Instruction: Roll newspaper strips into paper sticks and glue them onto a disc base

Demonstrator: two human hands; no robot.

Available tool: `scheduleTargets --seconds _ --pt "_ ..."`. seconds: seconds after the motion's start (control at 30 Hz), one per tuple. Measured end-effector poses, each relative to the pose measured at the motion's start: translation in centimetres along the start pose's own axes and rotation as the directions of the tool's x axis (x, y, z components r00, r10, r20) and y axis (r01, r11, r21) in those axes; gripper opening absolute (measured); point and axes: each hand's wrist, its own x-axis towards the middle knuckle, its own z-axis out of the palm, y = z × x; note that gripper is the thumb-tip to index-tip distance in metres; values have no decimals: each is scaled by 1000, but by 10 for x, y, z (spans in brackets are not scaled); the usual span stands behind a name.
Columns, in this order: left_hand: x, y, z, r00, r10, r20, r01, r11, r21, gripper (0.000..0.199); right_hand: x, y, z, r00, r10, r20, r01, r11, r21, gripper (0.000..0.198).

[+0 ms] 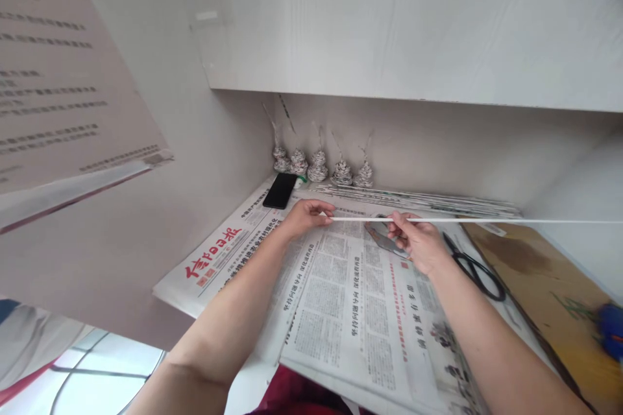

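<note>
A long, thin white rolled-paper stick (pixel 487 220) runs level between my hands and on past the right edge of the view. At its left end, my left hand (pixel 310 215) pinches the tip between thumb and fingers. My right hand (pixel 418 243) is closed around the stick a short way to the right, its fingertips pinched together. Both hands are above printed newspaper sheets (pixel 335 311) spread over the desk. Under my right hand, partly covered, lies a flat grey object (pixel 382 240) whose kind I cannot tell.
Several gourd-shaped woven paper pieces (pixel 318 167) stand along the back wall, beside a black phone (pixel 281 190). A bundle of rolled-paper sticks (pixel 438 201) lies behind my hands. Black-handled scissors (pixel 487 282) and brown cardboard (pixel 525 266) are at right. A white cabinet (pixel 389 26) overhangs the desk.
</note>
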Motion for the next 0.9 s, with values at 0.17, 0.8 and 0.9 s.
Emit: scheduleTargets --seconds 0.17,0.8,0.9 --pt "3 -6 3 995 99 28 -103 953 285 24 -1 -1 4 998 7 -57 -6 1000 16 36" --pt "-2 -6 12 934 223 -280 -22 817 576 17 -8 3 20 997 -73 -39 70 995 -72 31" --pt "3 -11 15 926 144 -350 -28 949 315 16 -8 5 19 996 -84 -20 82 994 -72 29"
